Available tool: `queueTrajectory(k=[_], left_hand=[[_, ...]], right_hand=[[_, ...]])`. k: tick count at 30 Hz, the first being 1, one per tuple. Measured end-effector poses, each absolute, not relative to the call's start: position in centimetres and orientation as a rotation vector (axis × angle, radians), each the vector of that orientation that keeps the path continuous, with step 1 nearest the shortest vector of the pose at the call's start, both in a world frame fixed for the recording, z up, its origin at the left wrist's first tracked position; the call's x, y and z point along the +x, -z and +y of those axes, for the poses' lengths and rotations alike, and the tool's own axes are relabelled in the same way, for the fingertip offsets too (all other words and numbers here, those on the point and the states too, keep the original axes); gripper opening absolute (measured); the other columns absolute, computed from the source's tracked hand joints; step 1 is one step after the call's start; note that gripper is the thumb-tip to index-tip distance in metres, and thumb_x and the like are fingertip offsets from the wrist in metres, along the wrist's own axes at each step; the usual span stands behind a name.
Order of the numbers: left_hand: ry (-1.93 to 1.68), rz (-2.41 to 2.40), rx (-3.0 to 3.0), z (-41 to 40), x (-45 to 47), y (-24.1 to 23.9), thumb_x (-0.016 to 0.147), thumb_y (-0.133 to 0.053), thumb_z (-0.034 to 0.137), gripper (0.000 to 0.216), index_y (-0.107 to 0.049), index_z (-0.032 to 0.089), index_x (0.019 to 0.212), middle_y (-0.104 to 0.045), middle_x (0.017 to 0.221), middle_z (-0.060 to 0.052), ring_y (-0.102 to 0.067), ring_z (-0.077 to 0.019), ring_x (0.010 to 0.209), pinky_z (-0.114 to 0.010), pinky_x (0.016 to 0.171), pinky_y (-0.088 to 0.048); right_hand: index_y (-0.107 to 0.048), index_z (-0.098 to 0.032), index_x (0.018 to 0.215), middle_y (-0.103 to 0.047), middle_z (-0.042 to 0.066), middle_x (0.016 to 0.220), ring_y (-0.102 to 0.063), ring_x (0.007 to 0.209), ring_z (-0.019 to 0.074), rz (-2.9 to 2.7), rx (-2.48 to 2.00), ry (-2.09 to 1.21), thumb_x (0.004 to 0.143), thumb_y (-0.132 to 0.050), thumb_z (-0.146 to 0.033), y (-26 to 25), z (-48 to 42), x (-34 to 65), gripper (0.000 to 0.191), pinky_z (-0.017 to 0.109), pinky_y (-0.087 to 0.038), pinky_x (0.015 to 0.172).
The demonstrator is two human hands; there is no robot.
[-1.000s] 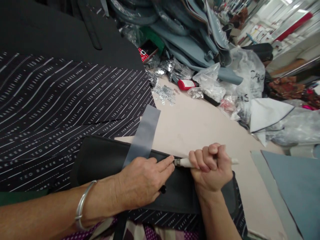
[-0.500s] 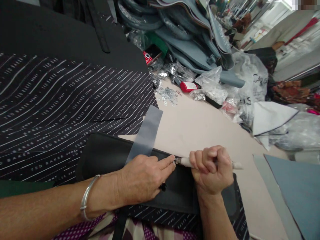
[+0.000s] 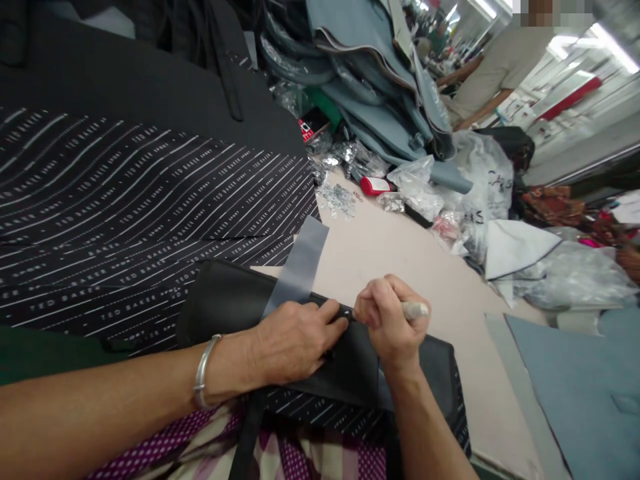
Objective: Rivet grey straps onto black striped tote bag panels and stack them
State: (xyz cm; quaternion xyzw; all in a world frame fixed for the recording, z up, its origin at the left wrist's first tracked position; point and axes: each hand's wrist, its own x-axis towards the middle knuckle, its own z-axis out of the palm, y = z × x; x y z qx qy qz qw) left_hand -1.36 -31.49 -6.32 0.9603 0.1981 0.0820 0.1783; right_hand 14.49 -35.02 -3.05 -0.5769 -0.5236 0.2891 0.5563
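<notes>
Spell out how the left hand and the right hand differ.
Pose: the left hand lies back up with its fingers reaching toward the right hand, which is curled into a fist.
Hold: the right hand grips a pale handle; whether the left hand holds anything underneath is hidden.
Wrist: the left wears a silver bangle; none shows on the right.
Shared: both are ungloved and over the black panel.

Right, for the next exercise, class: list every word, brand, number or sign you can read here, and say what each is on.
"TED BAKER": repeated on the black striped fabric.
"SPORT": smaller, on the same fabric.
"CA...": handwritten on the clear plastic bag; the rest, and the marks below, are unclear.
Too small or blurred to read: the red container's white label; the red-and-black box's print.
</notes>
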Motion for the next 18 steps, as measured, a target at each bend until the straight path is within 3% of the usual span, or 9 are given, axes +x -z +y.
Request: queueTrajectory(k=[8,13,18], left_hand=[[-0.273,0.463,2.678,-31.3,-1.3,7.1,0.087,-0.057,0.019,0.021,-0.065,0.015,0.106,-0.071,0.103,-0.011,-0.069,-0.0263,0.081,-0.036,0.059,-0.056],[-0.271,0.415,2.669,-31.3,-0.9,7.8,0.083,-0.061,0.013,0.010,-0.069,0.014,0.089,-0.075,0.089,-0.010,-0.069,-0.0257,0.080,-0.033,0.060,-0.053],[-0.357,0.482,2.662,-31.4,-1.3,7.2,0.085,-0.062,0.024,0.026,-0.063,0.015,0.109,-0.071,0.099,-0.010,-0.068,-0.0257,0.079,-0.034,0.051,-0.049]], right_hand=[[-0.064,-0.016,0.066,-0.053,-0.004,0.052,-0.047,0.046,0.0073,-1.674,-1.515,-0.641,0.094,-0.053,-0.030,1.2,-32.2,11.1,0.033,0.021,-0.037,0.048],[-0.063,-0.016,0.066,-0.061,0.000,0.058,-0.053,0.049,0.0089,-1.891,-1.545,-0.526,0.094,-0.052,-0.027,1.7,-32.6,10.9,0.033,0.023,-0.039,0.050],[-0.063,-0.017,0.067,-0.059,-0.001,0.058,-0.053,0.048,0.0090,-1.795,-1.480,-0.406,0.093,-0.051,-0.021,2.1,-34.2,12.1,0.029,0.023,-0.039,0.049]])
